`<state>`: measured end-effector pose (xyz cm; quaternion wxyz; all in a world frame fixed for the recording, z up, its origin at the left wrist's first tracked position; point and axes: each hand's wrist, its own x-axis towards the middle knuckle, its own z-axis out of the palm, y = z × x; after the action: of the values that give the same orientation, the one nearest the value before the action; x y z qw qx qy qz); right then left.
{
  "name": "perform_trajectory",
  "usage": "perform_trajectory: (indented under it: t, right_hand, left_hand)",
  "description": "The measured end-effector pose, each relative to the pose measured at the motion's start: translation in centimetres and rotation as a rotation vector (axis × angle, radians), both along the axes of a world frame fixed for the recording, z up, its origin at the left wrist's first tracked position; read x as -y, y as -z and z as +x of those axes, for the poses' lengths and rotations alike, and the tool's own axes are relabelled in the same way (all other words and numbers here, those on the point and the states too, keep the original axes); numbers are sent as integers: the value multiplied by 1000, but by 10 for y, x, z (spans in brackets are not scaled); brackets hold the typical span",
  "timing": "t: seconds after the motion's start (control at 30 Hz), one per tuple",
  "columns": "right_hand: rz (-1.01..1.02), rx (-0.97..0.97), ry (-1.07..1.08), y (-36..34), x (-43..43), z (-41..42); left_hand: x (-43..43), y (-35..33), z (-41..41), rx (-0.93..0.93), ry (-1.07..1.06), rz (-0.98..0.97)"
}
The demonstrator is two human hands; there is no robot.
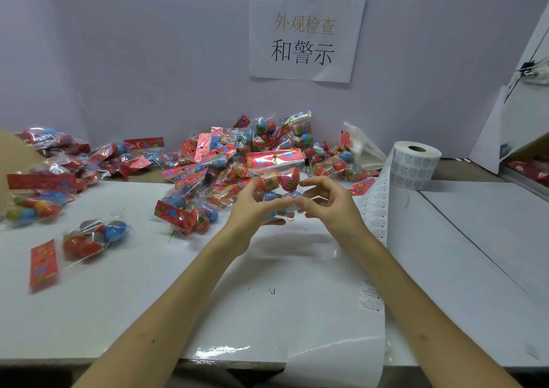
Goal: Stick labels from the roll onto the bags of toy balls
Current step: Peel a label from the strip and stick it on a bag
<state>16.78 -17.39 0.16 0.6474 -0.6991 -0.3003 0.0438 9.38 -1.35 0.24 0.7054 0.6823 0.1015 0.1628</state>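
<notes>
Above the middle of the table, my left hand (252,206) grips a clear bag of toy balls (277,176) with a red printed header card on top. My right hand (323,201) pinches a small white label (289,206) against the lower part of that bag. The white label roll (414,164) stands at the right, and its backing strip (375,206) trails down toward the table's near edge. A heap of bags (225,161) lies behind my hands.
More bags (44,185) lie at the left, one lone bag (92,239) nearer me. A glossy white sheet (282,313) covers the table (475,254) in front. A paper sign (306,33) hangs on the back wall. A white panel (523,105) leans at the right.
</notes>
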Motion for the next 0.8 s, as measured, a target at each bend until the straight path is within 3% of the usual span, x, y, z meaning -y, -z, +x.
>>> perform_trajectory:
  t: [0.8]
  right_hand:
    - [34,-44,-61,0,-1,-2]
  left_hand:
    - [-2,6,3,41,11,13]
